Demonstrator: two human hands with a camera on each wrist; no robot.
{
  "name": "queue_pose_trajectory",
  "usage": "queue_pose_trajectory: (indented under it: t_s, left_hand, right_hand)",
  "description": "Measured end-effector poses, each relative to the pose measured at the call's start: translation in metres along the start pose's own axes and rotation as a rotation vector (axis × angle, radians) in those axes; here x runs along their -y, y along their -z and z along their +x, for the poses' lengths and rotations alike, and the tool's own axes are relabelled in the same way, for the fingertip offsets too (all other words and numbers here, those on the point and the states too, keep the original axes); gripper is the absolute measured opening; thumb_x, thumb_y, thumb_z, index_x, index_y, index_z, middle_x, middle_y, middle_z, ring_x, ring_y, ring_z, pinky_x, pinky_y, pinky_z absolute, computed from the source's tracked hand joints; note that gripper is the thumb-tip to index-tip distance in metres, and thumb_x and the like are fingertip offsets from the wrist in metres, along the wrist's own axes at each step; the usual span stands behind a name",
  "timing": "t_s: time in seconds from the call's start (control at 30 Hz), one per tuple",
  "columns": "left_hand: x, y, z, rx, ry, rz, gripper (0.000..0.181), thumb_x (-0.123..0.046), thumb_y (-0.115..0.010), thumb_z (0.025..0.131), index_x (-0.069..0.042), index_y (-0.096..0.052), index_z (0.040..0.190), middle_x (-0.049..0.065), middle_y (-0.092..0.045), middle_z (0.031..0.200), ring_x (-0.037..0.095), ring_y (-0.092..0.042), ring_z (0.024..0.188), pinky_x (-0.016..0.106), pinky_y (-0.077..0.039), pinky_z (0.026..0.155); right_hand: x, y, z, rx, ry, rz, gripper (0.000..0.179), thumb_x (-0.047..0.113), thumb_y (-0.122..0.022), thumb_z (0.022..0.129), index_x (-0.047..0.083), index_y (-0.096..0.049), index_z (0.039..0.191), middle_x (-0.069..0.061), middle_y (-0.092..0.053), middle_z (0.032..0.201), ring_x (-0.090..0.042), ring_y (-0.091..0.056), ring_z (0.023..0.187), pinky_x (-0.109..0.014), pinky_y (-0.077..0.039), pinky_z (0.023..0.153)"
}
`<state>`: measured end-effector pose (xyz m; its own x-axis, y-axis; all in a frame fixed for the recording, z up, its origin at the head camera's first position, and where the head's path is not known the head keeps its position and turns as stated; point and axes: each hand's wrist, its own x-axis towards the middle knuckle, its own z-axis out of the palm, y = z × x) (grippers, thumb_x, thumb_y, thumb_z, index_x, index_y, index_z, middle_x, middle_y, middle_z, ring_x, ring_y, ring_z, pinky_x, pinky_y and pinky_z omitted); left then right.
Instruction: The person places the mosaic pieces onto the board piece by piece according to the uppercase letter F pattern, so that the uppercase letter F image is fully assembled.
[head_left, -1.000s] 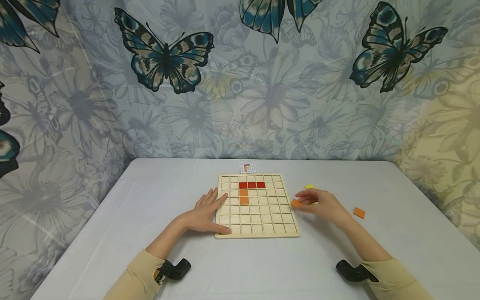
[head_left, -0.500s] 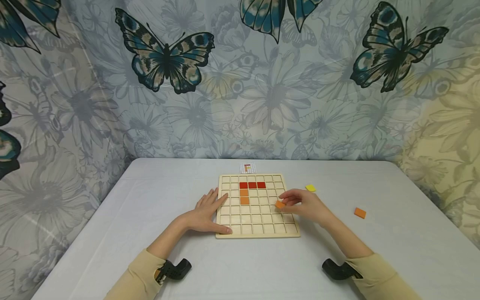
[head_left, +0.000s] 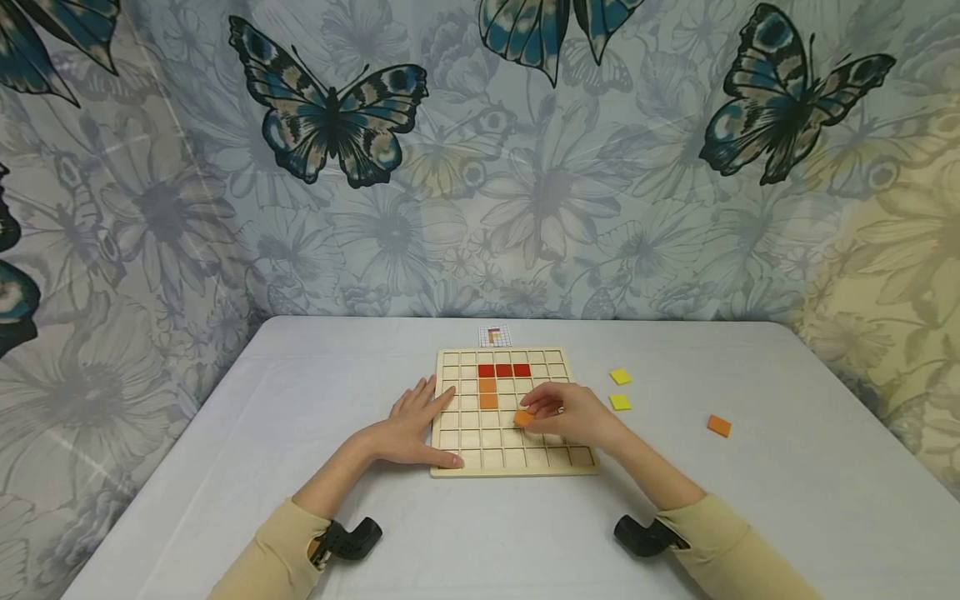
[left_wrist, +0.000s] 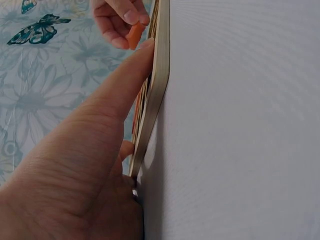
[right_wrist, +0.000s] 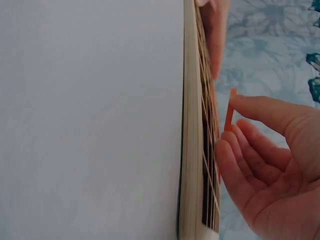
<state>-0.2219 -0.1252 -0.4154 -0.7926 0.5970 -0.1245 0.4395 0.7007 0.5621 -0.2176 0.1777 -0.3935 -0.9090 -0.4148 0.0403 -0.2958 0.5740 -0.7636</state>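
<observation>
A wooden grid board (head_left: pixel 470 437) lies on the white table, with three red tiles (head_left: pixel 504 371) in a row near its top and two orange tiles (head_left: pixel 488 393) below the leftmost red one. My left hand (head_left: pixel 408 429) rests on the board's left edge, fingers spread and thumb at the near corner. Above the board's middle, my right hand (head_left: pixel 573 412) pinches an orange tile (head_left: pixel 523 418) between thumb and fingers. In the right wrist view that held tile (right_wrist: pixel 230 110) is seen edge-on, apart from the board.
Two yellow tiles (head_left: pixel 620 402) lie right of the board, and a loose orange tile (head_left: pixel 718 426) lies farther right. A small card (head_left: pixel 495 336) with a coloured grid pattern lies behind the board. A butterfly-patterned wall covering (head_left: pixel 540 208) stands behind the table.
My right hand has carried the orange tile leftward from beside the board to above its middle, uncovering the nearer yellow tile. The left hand has stayed in place.
</observation>
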Motion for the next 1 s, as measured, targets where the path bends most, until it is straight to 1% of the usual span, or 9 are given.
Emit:
queue_pose_trajectory:
  t_s: [0.17, 0.37, 0.47, 0.77, 1.0]
  left_hand:
    - [0.000, 0.000, 0.000, -0.001, 0.015, 0.007, 0.109, -0.057, -0.073, 0.079, -0.010, -0.013, 0.158, 0.022, 0.008, 0.160, 0.035, 0.011, 0.147, 0.056, 0.003, 0.115]
    - [-0.001, 0.001, -0.001, 0.003, 0.020, 0.008, 0.110, -0.059, -0.073, 0.079, -0.012, -0.013, 0.158, 0.020, 0.009, 0.161, 0.033, 0.013, 0.147, 0.054, 0.004, 0.116]
    - [-0.001, 0.001, -0.001, 0.003, 0.016, 0.006, 0.110, -0.059, -0.073, 0.079, -0.013, -0.013, 0.158, 0.019, 0.009, 0.161, 0.033, 0.013, 0.147, 0.054, 0.004, 0.116]
    - [-0.001, 0.001, -0.001, 0.004, 0.019, 0.007, 0.110, -0.059, -0.073, 0.078, -0.012, -0.013, 0.158, 0.020, 0.008, 0.161, 0.033, 0.012, 0.147, 0.054, 0.004, 0.116]
    - [0.000, 0.001, 0.000, 0.005, 0.021, 0.017, 0.110, -0.060, -0.072, 0.079, -0.013, -0.012, 0.158, 0.020, 0.009, 0.161, 0.033, 0.013, 0.147, 0.054, 0.004, 0.116]
  right_hand:
    - [0.007, -0.011, 0.008, 0.028, 0.043, 0.008, 0.023, 0.013, -0.082, 0.078, 0.010, -0.071, 0.098, 0.002, -0.067, 0.088, -0.013, -0.062, 0.081, -0.027, -0.052, 0.076]
    - [0.017, -0.022, 0.017, 0.031, 0.060, -0.054, 0.017, 0.012, -0.081, 0.078, 0.013, -0.073, 0.093, 0.007, -0.066, 0.084, -0.010, -0.060, 0.079, -0.028, -0.050, 0.074]
    - [0.019, -0.025, 0.021, 0.039, 0.085, -0.076, 0.014, 0.011, -0.080, 0.080, 0.013, -0.072, 0.091, 0.007, -0.066, 0.084, -0.009, -0.060, 0.079, -0.026, -0.050, 0.074]
    - [0.021, -0.030, 0.027, 0.041, 0.184, -0.098, 0.014, 0.004, -0.078, 0.081, 0.008, -0.071, 0.093, 0.003, -0.068, 0.088, -0.010, -0.061, 0.080, -0.025, -0.052, 0.075]
    - [0.022, -0.031, 0.027, 0.039, 0.188, -0.115, 0.016, 0.001, -0.074, 0.084, 0.008, -0.073, 0.098, 0.001, -0.070, 0.093, -0.013, -0.063, 0.085, -0.027, -0.053, 0.078]
